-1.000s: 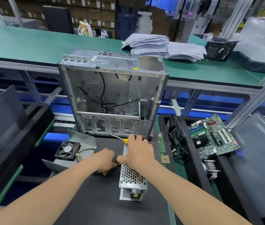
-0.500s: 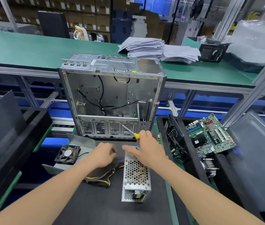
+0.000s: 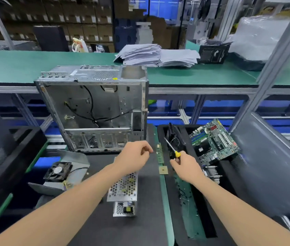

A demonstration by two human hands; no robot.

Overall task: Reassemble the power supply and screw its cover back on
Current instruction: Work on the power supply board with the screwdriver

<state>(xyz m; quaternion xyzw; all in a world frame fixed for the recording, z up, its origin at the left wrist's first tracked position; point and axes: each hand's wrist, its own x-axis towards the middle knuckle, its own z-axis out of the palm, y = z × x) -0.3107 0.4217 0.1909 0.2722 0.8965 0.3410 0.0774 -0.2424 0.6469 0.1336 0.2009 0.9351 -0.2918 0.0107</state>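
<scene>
Power supply (image 3: 123, 187): a perforated metal box lying flat on a black mat (image 3: 96, 228), near the mat's middle and a little toward its right edge, its open end facing the near edge. The person's left forearm crosses over part of it.

The left hand (image 3: 133, 157) hovers above the far end of the box with its fingers curled and thumb close to the forefinger. Whether it pinches a screw cannot be told. The right hand (image 3: 185, 167) is out beyond the mat's right edge, gripping a screwdriver (image 3: 177, 154) by its yellow handle, with the shaft pointing up and away. Neither hand touches the box.

At the mat's left edge sits a bent grey metal sheet, likely the cover (image 3: 76, 157), with a black fan (image 3: 58, 171) resting against it, well apart from the box. An open computer case (image 3: 94, 107) stands at the mat's far edge. A motherboard (image 3: 215, 139) lies in a black tray (image 3: 160, 135) to the right.

The work looks to be at the reassembly step, with the cover not yet on. The next move seems to call for bringing the cover and fan over from the left edge, seating them squarely on the box so the screw holes line up, then steadying the box with the left hand while the right drives the screws.
</scene>
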